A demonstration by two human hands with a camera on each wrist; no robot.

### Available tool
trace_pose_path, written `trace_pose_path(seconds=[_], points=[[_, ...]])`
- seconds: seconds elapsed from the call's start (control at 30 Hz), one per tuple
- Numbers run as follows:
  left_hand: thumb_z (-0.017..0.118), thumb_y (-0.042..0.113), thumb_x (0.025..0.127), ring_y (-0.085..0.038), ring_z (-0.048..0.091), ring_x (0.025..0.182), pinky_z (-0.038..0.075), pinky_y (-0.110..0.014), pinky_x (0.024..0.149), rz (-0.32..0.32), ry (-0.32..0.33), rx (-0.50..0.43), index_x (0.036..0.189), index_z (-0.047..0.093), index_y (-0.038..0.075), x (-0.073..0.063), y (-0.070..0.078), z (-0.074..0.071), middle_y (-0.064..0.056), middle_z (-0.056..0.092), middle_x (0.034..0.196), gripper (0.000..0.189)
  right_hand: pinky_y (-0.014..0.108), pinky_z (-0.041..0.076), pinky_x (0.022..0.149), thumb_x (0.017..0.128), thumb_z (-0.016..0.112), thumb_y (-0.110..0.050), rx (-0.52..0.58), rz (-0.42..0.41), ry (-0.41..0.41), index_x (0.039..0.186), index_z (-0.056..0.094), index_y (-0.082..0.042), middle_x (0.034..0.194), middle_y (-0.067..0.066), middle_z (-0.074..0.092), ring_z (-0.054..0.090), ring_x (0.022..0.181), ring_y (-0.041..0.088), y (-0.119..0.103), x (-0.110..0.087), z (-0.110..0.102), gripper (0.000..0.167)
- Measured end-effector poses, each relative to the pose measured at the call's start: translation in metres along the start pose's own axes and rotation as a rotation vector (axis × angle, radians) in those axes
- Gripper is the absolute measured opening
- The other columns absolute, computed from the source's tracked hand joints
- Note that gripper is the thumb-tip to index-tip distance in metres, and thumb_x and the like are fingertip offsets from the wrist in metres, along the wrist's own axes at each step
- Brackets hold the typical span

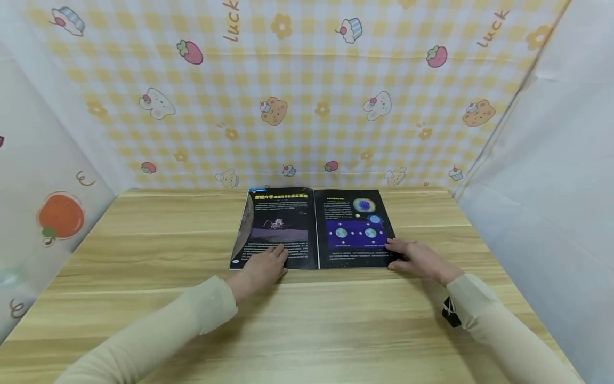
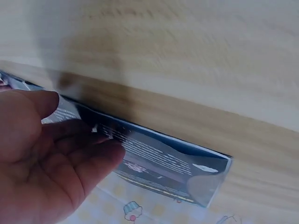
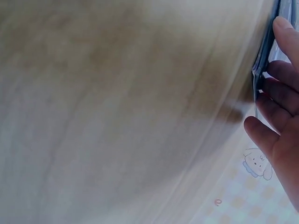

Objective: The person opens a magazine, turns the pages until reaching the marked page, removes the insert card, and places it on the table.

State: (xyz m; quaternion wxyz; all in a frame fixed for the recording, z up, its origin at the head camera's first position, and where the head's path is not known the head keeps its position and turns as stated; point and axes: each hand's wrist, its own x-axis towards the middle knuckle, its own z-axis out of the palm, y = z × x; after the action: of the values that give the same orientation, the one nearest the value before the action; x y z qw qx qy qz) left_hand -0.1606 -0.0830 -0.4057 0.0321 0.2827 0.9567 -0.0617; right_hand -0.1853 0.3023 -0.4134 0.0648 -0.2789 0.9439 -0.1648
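Observation:
An open magazine (image 1: pixel 350 258) with dark space-themed pages lies flat near the back of the table. Its left page carries a picture of a lander, its right page a purple diagram with globes. My left hand (image 1: pixel 264 269) rests on the lower part of the left page, fingers relaxed; the left wrist view has the magazine (image 2: pixel 159 156) beyond these fingers. At the lower right corner of the right page, my right hand (image 1: pixel 417 258) touches the edge. In the right wrist view, the thumb and loosely extended fingers of the right hand (image 3: pixel 285 102) lie along that corner.
A black binder clip (image 1: pixel 451 313) lies on the wooden table (image 1: pixel 307 330) beside the right sleeve. Behind the table hangs a yellow checked cloth (image 1: pixel 307 133) with cartoon prints. White curtains (image 1: pixel 566 160) stand at the sides.

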Motion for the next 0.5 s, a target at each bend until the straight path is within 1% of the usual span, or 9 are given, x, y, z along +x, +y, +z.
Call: trace_pose_path(seconds=[0.03, 0.07, 0.17, 0.23, 0.3, 0.4, 0.47, 0.5], points=[[0.053, 0.026, 0.096, -0.036, 0.054, 0.118, 0.051, -0.042, 0.089, 0.006, 0.001, -0.017, 0.126, 0.052, -0.004, 0.001, 0.001, 0.001, -0.020, 0.052, 0.133, 0.042, 0.054, 0.041, 0.098, 0.087, 0.066, -0.027, 0.006, -0.003, -0.005, 0.126, 0.056, 0.005, 0.134, 0.027, 0.048, 0.047, 0.121, 0.046, 0.000, 0.000, -0.001, 0.051], [0.053, 0.026, 0.096, -0.037, 0.054, 0.117, 0.052, -0.043, 0.089, 0.004, -0.002, -0.026, 0.127, 0.051, -0.004, 0.002, 0.002, 0.001, -0.020, 0.052, 0.133, 0.043, 0.054, 0.040, 0.098, 0.088, 0.066, -0.027, 0.011, -0.006, -0.011, 0.126, 0.056, 0.004, 0.134, 0.028, 0.048, 0.047, 0.121, 0.046, 0.001, 0.001, -0.002, 0.051], [0.053, 0.028, 0.096, -0.037, 0.058, 0.112, 0.055, -0.042, 0.080, -0.002, 0.016, 0.013, 0.131, 0.050, 0.005, 0.004, 0.006, 0.002, -0.022, 0.055, 0.128, 0.042, 0.055, 0.039, 0.099, 0.089, 0.064, -0.027, 0.032, -0.009, -0.030, 0.127, 0.055, 0.005, 0.135, 0.028, 0.047, 0.045, 0.122, 0.047, 0.002, 0.001, -0.004, 0.050], [0.053, 0.028, 0.096, -0.038, 0.059, 0.110, 0.056, -0.041, 0.075, -0.002, 0.021, 0.045, 0.135, 0.049, 0.013, 0.005, 0.009, 0.002, -0.023, 0.056, 0.127, 0.042, 0.055, 0.038, 0.100, 0.090, 0.062, -0.026, 0.048, -0.005, -0.040, 0.127, 0.055, 0.004, 0.136, 0.027, 0.046, 0.044, 0.124, 0.046, 0.003, 0.001, -0.005, 0.048], [0.053, 0.023, 0.096, -0.037, 0.061, 0.107, 0.057, -0.039, 0.069, 0.005, 0.021, 0.092, 0.137, 0.048, 0.019, 0.006, 0.011, 0.001, -0.024, 0.057, 0.124, 0.041, 0.055, 0.038, 0.100, 0.091, 0.061, -0.024, 0.060, -0.007, -0.046, 0.126, 0.056, 0.005, 0.136, 0.027, 0.046, 0.044, 0.124, 0.046, 0.003, 0.001, -0.006, 0.046], [0.051, 0.013, 0.096, -0.037, 0.061, 0.108, 0.058, -0.037, 0.065, 0.007, 0.003, 0.122, 0.137, 0.048, 0.020, 0.008, 0.014, -0.001, -0.025, 0.057, 0.125, 0.042, 0.054, 0.039, 0.100, 0.093, 0.058, -0.019, 0.057, -0.019, -0.050, 0.126, 0.056, 0.004, 0.136, 0.026, 0.047, 0.045, 0.124, 0.045, 0.003, 0.000, -0.007, 0.041], [0.050, 0.007, 0.095, -0.034, 0.059, 0.112, 0.058, -0.036, 0.066, 0.009, 0.005, 0.117, 0.136, 0.049, 0.019, 0.009, 0.014, -0.001, -0.022, 0.056, 0.128, 0.043, 0.053, 0.040, 0.098, 0.094, 0.057, -0.018, 0.038, -0.035, -0.047, 0.125, 0.057, 0.004, 0.135, 0.027, 0.047, 0.047, 0.122, 0.045, 0.003, 0.001, -0.008, 0.038], [0.050, 0.005, 0.094, -0.034, 0.058, 0.115, 0.058, -0.036, 0.068, 0.011, 0.008, 0.100, 0.136, 0.050, 0.018, 0.010, 0.015, -0.001, -0.021, 0.055, 0.130, 0.043, 0.053, 0.041, 0.098, 0.094, 0.057, -0.016, 0.024, -0.041, -0.042, 0.125, 0.057, 0.004, 0.135, 0.027, 0.048, 0.048, 0.121, 0.044, 0.003, 0.000, -0.007, 0.037]])
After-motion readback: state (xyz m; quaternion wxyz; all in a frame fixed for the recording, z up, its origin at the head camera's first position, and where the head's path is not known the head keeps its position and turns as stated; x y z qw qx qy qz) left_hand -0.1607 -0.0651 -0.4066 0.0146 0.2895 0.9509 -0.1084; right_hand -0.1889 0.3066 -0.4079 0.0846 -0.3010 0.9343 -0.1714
